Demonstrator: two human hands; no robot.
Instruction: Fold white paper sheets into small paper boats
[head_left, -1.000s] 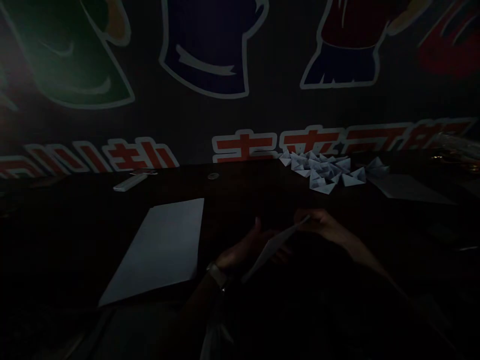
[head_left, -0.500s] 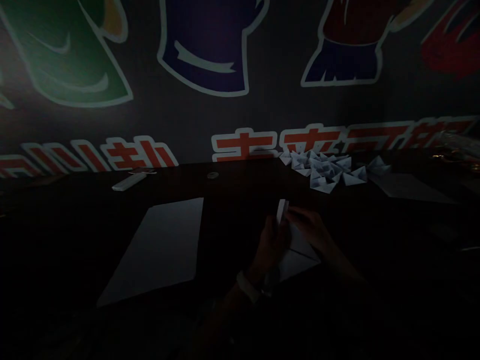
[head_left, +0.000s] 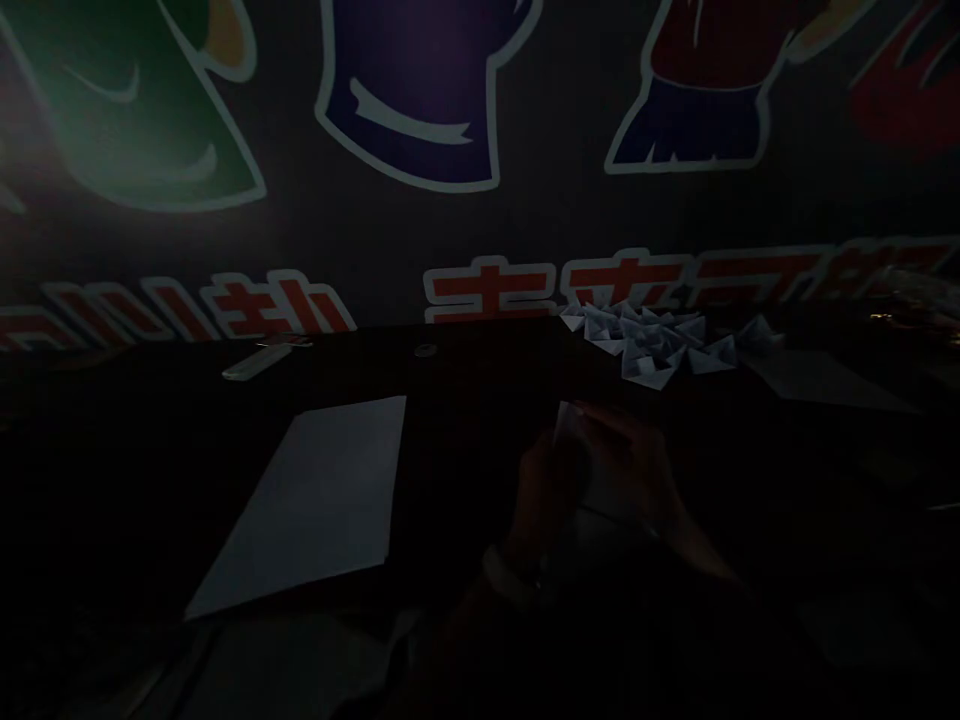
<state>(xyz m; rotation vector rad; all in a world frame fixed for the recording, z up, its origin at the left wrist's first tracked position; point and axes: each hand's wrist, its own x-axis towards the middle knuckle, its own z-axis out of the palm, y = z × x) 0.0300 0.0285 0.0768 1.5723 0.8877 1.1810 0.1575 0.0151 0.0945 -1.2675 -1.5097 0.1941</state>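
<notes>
In dim light, a partly folded sheet of white paper [head_left: 600,500] is between my two hands, right of the middle of the table. My left hand [head_left: 546,485], with a pale band on its wrist, grips the paper from the left. My right hand [head_left: 630,445] bends over its upper right edge, fingers pressed near the top corner. A dark crease line runs across the lower part of the paper. Shadow hides most of the fingertips.
A stack of white paper [head_left: 322,500] lies to the left. Several folded paper boats [head_left: 652,350] are heaped at the back right, beside a loose sheet [head_left: 825,380]. A white elongated object [head_left: 257,362] and a small round object [head_left: 426,350] lie near the painted wall [head_left: 570,200].
The narrow folded strip at the paper's top corner now shows as a wider flap. My right hand has shifted slightly, its fingers closer over that edge. The paper looks darker.
</notes>
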